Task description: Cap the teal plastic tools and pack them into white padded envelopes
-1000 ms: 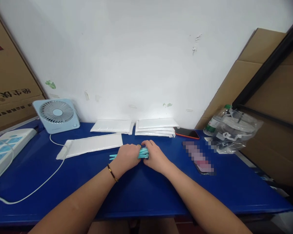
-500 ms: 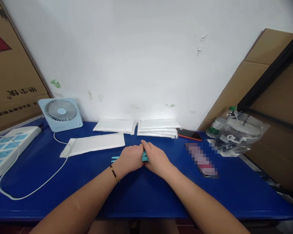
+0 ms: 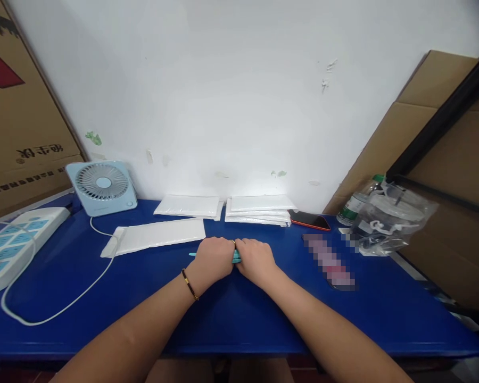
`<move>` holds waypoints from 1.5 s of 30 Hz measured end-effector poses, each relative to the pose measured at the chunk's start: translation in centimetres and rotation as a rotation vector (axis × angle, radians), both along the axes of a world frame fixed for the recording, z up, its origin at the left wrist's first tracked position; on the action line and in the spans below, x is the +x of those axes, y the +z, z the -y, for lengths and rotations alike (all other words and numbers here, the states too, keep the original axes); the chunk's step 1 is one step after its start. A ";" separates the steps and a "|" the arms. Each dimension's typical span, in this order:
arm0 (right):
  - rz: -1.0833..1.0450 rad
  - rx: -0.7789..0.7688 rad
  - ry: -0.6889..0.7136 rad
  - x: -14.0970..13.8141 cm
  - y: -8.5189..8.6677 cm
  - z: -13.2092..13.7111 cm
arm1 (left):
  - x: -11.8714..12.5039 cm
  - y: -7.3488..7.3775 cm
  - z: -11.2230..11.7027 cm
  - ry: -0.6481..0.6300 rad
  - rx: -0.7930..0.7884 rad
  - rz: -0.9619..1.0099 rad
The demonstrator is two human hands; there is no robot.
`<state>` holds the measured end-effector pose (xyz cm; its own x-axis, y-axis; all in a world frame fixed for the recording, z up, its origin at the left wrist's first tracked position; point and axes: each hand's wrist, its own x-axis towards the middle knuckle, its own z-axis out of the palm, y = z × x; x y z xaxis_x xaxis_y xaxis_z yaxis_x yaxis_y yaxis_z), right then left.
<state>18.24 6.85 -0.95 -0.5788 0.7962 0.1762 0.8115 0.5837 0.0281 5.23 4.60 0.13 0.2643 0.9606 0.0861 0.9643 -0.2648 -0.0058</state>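
Observation:
My left hand (image 3: 214,258) and my right hand (image 3: 257,261) meet over the middle of the blue table (image 3: 239,324), both closed. Between them shows a slim teal item (image 3: 236,257), mostly hidden by my fingers. Its thin end pokes out to the left of my left hand, while the other end runs into my right fist. What kind of thing it is I cannot make out. A flat white packet (image 3: 159,235) lies just beyond my left hand.
Stacked white packets (image 3: 259,203) lie by the wall, with an orange-edged phone (image 3: 309,219) beside them. A blue fan (image 3: 102,183) and a power strip (image 3: 16,242) with its cable stand left. At right are a blurred phone (image 3: 331,263), a bottle (image 3: 353,206) and a bagged cup (image 3: 397,218).
My right fingers have curled down from lying raised against the left hand into a fist. Left of my left hand, two teal prongs showed before; now one thin end shows.

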 end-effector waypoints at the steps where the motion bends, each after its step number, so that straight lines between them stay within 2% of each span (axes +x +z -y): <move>1: 0.016 -0.019 -0.005 0.0 -0.2 -0.1 | 0.0 -0.1 0.0 0.004 -0.011 0.005; 5: 0.096 -0.064 -0.069 1.2 -0.6 -1.6 | -2.2 -0.3 -0.8 0.028 0.058 -0.004; 7: 0.104 -0.068 -0.120 2.2 -0.4 -2.5 | -4.3 -0.5 -1.6 0.163 0.110 -0.048; 9: 0.088 -0.060 -0.165 3.1 -0.2 -3.3 | -6.5 -0.6 -2.6 0.315 0.025 -0.080; 12: 0.049 -0.049 -0.208 4.0 0.0 -4.0 | -8.8 -0.4 -3.6 0.309 -0.075 -0.079; 14: 0.018 -0.049 -0.210 4.6 0.1 -4.3 | -9.4 0.0 -3.1 0.267 -0.082 -0.076; 16: -0.014 -0.053 -0.201 5.2 0.2 -4.6 | -9.2 0.5 -1.5 0.153 -0.100 -0.016; 21: -0.079 -0.048 -0.176 6.9 0.3 -5.6 | -6.7 1.5 5.9 -0.487 -0.348 0.355; 23: -0.079 -0.032 -0.156 7.2 0.4 -5.7 | -6.3 1.9 8.4 -0.592 -0.457 0.425; 25: -0.062 -0.016 -0.132 7.1 0.5 -5.6 | -6.7 2.6 9.6 -0.615 -0.559 0.454; 27: -0.032 -0.002 -0.100 6.9 0.7 -5.3 | -7.7 3.2 9.6 -0.578 -0.577 0.520; 28: -0.014 0.004 -0.084 6.7 0.8 -5.1 | -8.2 3.5 9.1 -0.526 -0.528 0.571; 30: 0.019 0.017 -0.049 6.3 1.0 -4.6 | -8.3 3.8 7.8 -0.332 -0.290 0.666; 32: 0.035 0.028 -0.023 5.9 1.2 -4.1 | -7.1 3.7 6.1 -0.158 -0.008 0.666; 34: 0.043 0.032 -0.010 5.5 1.3 -3.6 | -4.8 2.9 4.3 -0.158 0.132 0.673; 36: 0.045 0.031 -0.003 5.2 1.3 -3.3 | -2.2 1.8 2.7 -0.113 0.210 0.828; 37: 0.043 0.031 0.005 5.1 1.2 -3.1 | -1.0 1.2 2.0 -0.040 0.219 0.949; 38: 0.039 0.029 0.014 5.0 1.2 -3.0 | -0.1 0.7 1.5 0.044 0.207 1.058; 40: 0.035 0.020 0.029 4.8 1.2 -2.9 | 1.1 0.2 0.7 0.134 0.115 1.148; 42: 0.041 0.012 0.020 4.9 1.3 -2.9 | 1.2 0.5 0.6 0.162 0.086 1.063; 45: 0.070 0.028 -0.006 4.8 1.5 -2.8 | 0.7 1.5 1.2 0.142 0.231 0.688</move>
<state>23.05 9.63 0.57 -0.5857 0.7950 0.1576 0.8105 0.5771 0.1006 5.96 3.44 1.67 -0.0484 0.9189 0.3916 0.7948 -0.2020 0.5723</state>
